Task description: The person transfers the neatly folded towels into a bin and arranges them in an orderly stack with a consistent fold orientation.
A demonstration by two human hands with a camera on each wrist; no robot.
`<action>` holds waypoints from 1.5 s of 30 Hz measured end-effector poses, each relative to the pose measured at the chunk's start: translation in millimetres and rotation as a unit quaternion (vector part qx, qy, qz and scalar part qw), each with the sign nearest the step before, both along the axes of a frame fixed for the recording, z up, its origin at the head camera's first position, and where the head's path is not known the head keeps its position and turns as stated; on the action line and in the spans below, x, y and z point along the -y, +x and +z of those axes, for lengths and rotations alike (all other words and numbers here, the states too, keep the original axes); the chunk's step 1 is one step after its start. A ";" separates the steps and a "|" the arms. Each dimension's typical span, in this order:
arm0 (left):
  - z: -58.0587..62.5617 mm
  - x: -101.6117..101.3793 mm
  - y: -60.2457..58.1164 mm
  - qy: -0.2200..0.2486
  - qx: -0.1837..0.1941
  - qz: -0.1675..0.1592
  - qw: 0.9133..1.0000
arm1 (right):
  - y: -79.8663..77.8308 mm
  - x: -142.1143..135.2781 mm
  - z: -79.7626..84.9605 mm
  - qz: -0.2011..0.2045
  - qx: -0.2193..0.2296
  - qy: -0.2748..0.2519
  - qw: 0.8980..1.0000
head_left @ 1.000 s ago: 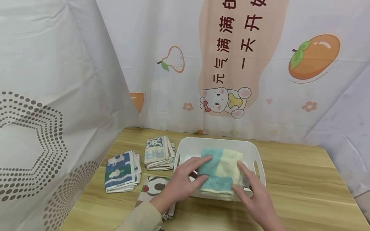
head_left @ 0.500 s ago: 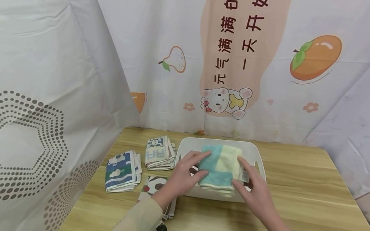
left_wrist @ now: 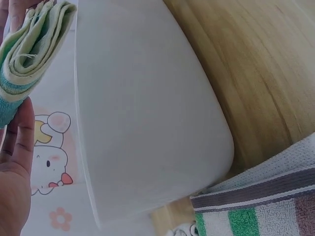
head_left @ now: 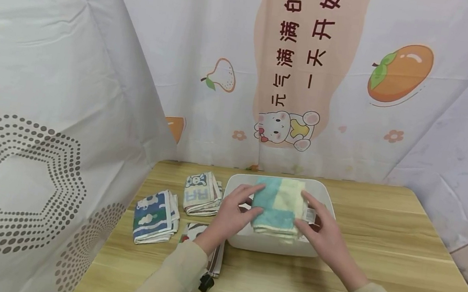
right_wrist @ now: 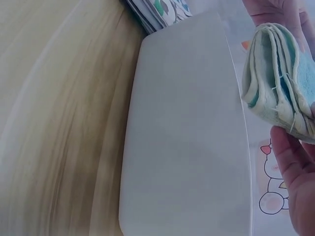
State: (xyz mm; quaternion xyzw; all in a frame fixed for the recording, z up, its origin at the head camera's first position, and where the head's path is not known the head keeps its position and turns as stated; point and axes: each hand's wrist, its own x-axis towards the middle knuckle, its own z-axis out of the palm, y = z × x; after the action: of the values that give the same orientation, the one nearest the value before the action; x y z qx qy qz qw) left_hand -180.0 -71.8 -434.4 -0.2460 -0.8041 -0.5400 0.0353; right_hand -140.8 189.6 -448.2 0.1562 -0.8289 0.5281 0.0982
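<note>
A folded light-blue and pale-yellow towel (head_left: 276, 206) is held between my two hands over the white basket (head_left: 272, 246). My left hand (head_left: 232, 213) grips its left side, and my right hand (head_left: 323, 231) grips the right side, thumbs toward the near edge. A white tag (head_left: 310, 215) shows beside the towel's right edge. In the left wrist view the towel's stacked layers (left_wrist: 34, 54) stand out beyond the basket's rim. From the right wrist, the same folded layers (right_wrist: 278, 78) appear pinched between fingers and thumb. Most of the basket's inside is hidden beneath the towel and hands.
Left of the basket lie a blue and green folded towel (head_left: 155, 218) and a beige one with a bear (head_left: 201, 193). A brown-striped folded towel (head_left: 215, 262) lies partly under my left forearm. A printed curtain (head_left: 213, 134) hangs behind the wooden table (head_left: 385, 259).
Both hands have moved the blue and yellow towel slightly up in the head view, so more of the basket's front wall shows. The other towels stay put.
</note>
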 end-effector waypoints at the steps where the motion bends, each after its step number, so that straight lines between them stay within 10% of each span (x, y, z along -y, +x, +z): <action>1: -0.1 0.3 -1.0 0.002 0.003 0.001 1.000 | -0.9 -0.5 0.7 0.002 0.007 -0.001 1.000; 32: 7.3 2.4 -35.5 0.003 0.110 0.041 0.993 | -42.6 -9.6 12.3 0.064 0.129 -0.024 0.989; 45: 13.1 4.3 -49.5 0.031 0.174 0.008 0.984 | -60.4 -10.3 16.8 0.089 0.183 -0.070 0.977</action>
State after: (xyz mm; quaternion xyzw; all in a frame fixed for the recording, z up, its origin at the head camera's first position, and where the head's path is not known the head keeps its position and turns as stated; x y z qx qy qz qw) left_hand -229.4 -76.1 -421.3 -0.1412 -0.7827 -0.5989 -0.0933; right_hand -201.2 200.0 -431.4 0.1229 -0.7767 0.6109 -0.0921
